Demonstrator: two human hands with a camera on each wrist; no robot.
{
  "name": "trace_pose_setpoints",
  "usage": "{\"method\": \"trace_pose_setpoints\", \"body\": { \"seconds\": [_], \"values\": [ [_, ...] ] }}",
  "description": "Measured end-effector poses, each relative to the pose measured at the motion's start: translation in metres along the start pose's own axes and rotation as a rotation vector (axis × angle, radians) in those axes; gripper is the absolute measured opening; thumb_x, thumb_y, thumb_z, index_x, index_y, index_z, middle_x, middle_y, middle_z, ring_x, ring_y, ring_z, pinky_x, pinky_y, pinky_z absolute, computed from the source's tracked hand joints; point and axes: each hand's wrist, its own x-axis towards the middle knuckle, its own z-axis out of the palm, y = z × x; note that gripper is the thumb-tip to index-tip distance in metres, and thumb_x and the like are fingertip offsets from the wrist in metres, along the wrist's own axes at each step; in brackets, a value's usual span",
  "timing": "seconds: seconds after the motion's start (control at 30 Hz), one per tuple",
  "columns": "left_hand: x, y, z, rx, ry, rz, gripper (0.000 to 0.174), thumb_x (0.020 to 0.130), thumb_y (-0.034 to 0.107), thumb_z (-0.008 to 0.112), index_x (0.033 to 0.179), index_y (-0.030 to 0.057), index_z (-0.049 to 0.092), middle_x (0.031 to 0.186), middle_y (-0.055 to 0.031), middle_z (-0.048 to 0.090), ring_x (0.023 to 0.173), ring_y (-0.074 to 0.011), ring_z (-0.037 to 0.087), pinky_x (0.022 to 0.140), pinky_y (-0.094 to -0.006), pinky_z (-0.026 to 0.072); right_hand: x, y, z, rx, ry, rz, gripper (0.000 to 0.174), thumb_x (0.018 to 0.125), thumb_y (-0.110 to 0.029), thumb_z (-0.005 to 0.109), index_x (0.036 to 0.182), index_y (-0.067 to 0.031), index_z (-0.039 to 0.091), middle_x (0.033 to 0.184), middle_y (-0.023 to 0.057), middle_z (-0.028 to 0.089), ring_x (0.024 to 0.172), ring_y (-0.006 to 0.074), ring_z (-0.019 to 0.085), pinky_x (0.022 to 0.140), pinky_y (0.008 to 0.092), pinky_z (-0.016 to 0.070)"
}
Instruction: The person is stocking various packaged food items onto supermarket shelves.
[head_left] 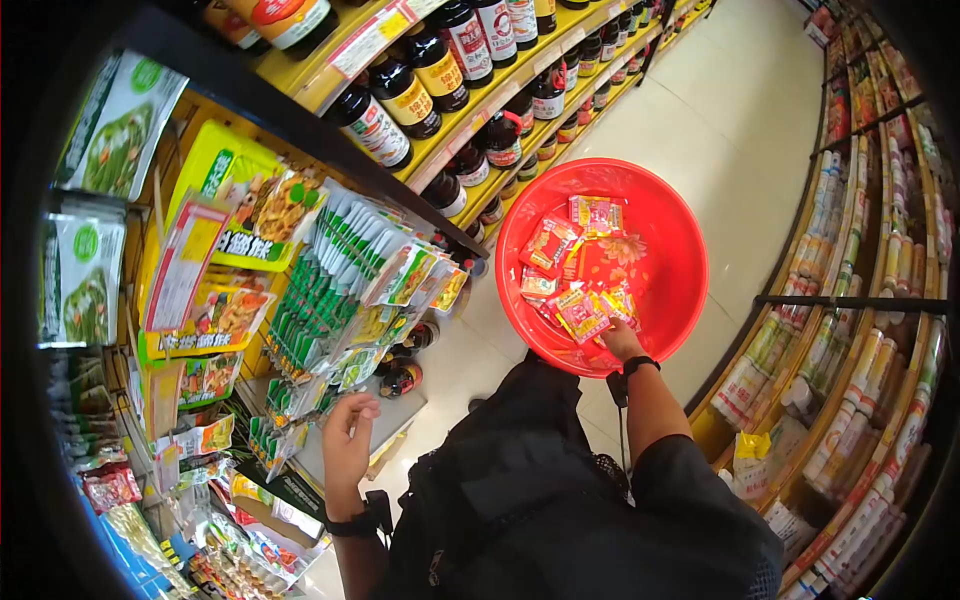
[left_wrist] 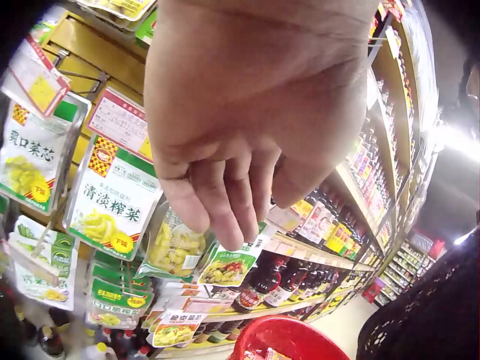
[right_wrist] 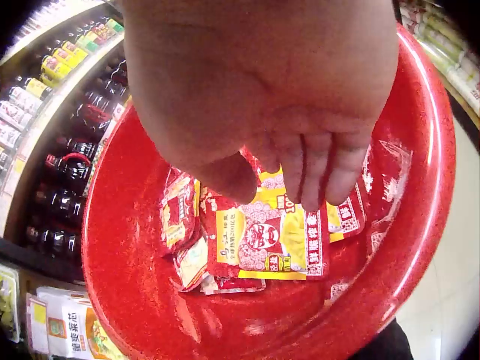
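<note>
Your left grip [head_left: 348, 440] is raised in front of the hanging rack at your left. Its fingers [left_wrist: 225, 202] are loosely bent and apart, with nothing in them. Just beyond the fingertips hang green-and-white pickled-vegetable packets [left_wrist: 112, 199] on their pegs, near the hand but not touching it. A dense row of green sachets [head_left: 320, 290] hangs a little further along the same rack. Above and behind the rack, dark sauce bottles [head_left: 400, 95] stand in lines on yellow shelves [head_left: 455, 130] that run away down the aisle.

At the middle, the red plastic basin [head_left: 680, 260] sits in front of your chest over the pale floor [head_left: 720, 130]. What carries it does not show. A loose pile of red and yellow sachets [head_left: 560, 250] lies on its bottom.

Your right grip [head_left: 620, 342] is inside the basin at its near rim [right_wrist: 420, 225], palm down over the pile. Its fingers [right_wrist: 315, 172] and thumb are relaxed and apart, clamped on nothing. Directly beneath them lies a yellow-and-red sachet [right_wrist: 262, 240], face up on top of the others. You cannot tell whether the fingertips touch its upper edge.

At the far right, a curved shelf of upright packets and bottles [head_left: 860, 350] lines the other side of the aisle.
</note>
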Motion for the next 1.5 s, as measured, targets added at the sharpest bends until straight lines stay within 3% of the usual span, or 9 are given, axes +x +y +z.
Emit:
{"method": "trace_pose_setpoints", "body": {
  "seconds": [0.07,0.7,0.83,0.97,1.13,1.3,1.33,1.4,1.5],
  "values": [
    [0.003,0.009,0.004,0.050,-0.005,0.002,0.020,0.096,0.008,0.059,0.113,-0.0014,0.063,0.101,-0.0102,0.070,0.092,-0.0167,0.066,0.084,-0.0307,0.0513,0.006,-0.009,-0.003,0.052,-0.051,0.035,0.068,0.085,-0.027,0.062,0.144,0.0024,0.043,0.131,0.0291,0.058,0.126,0.0370,0.056,0.104,0.0402,0.0451],
    [-0.010,0.023,0.001,0.229,0.123,-0.121,0.017,0.095,0.006,0.060,0.109,-0.0001,0.066,0.101,-0.0114,0.070,0.093,-0.0192,0.068,0.083,-0.0314,0.0529,0.078,-0.110,-0.011,-0.118,-0.221,-0.040,0.064,0.084,-0.022,0.063,0.137,0.0067,0.041,0.133,0.0326,0.055,0.127,0.0421,0.053,0.104,0.0436,0.0452],
    [-0.020,0.023,0.006,0.226,0.138,-0.160,0.015,0.095,0.006,0.061,0.107,0.0001,0.067,0.102,-0.0112,0.070,0.093,-0.0189,0.067,0.083,-0.0311,0.0530,0.105,-0.090,0.007,-0.136,-0.114,-0.130,0.062,0.083,-0.020,0.065,0.135,0.0034,0.041,0.127,0.0325,0.058,0.122,0.0435,0.056,0.101,0.0454,0.0464],
    [-0.032,0.021,0.008,0.252,0.169,-0.211,0.014,0.095,0.007,0.061,0.106,0.0008,0.067,0.103,-0.0107,0.070,0.093,-0.0189,0.067,0.083,-0.0314,0.0534,0.108,-0.099,0.010,-0.190,-0.167,-0.090,0.060,0.082,-0.019,0.065,0.133,0.0037,0.042,0.122,0.0319,0.061,0.118,0.0441,0.058,0.097,0.0459,0.0490],
    [-0.037,0.016,0.013,0.223,0.142,-0.235,0.015,0.095,0.007,0.061,0.107,0.0017,0.067,0.103,-0.0105,0.070,0.095,-0.0197,0.068,0.084,-0.0324,0.0539,0.154,-0.045,0.052,-0.214,-0.249,-0.183,0.050,0.083,-0.024,0.064,0.125,0.0021,0.055,0.116,0.0305,0.064,0.112,0.0430,0.062,0.093,0.0459,0.0518],
    [-0.036,0.015,0.015,0.247,0.114,-0.183,0.016,0.095,0.008,0.061,0.109,0.0024,0.067,0.105,-0.0113,0.071,0.095,-0.0212,0.069,0.083,-0.0330,0.0543,0.084,-0.089,0.036,-0.506,-0.364,-0.318,0.034,0.088,-0.030,0.059,0.113,-0.0099,0.070,0.113,0.0220,0.068,0.111,0.0388,0.063,0.095,0.0463,0.0511],
    [-0.036,0.014,0.015,0.247,0.112,-0.167,0.016,0.095,0.009,0.061,0.109,0.0026,0.067,0.105,-0.0115,0.071,0.095,-0.0214,0.069,0.083,-0.0330,0.0543,0.077,-0.079,0.035,-0.418,-0.344,-0.229,0.035,0.089,-0.030,0.057,0.113,-0.0083,0.070,0.115,0.0212,0.068,0.110,0.0387,0.064,0.096,0.0469,0.0502],
    [-0.036,0.016,0.016,0.253,0.101,-0.144,0.017,0.095,0.009,0.061,0.109,0.0025,0.067,0.106,-0.0117,0.071,0.095,-0.0218,0.069,0.083,-0.0327,0.0543,0.128,-0.008,0.077,-0.659,-0.415,-0.413,0.039,0.088,-0.034,0.058,0.114,-0.0077,0.069,0.116,0.0217,0.068,0.110,0.0388,0.063,0.096,0.0467,0.0503],
    [-0.036,0.022,0.016,0.290,0.082,-0.114,0.018,0.095,0.010,0.061,0.110,0.0020,0.067,0.106,-0.0119,0.071,0.096,-0.0218,0.069,0.083,-0.0329,0.0541,0.071,-0.063,0.040,-0.379,-0.353,-0.155,0.043,0.087,-0.037,0.058,0.115,-0.0073,0.068,0.117,0.0219,0.067,0.112,0.0383,0.063,0.096,0.0468,0.0502]
  ]
}}
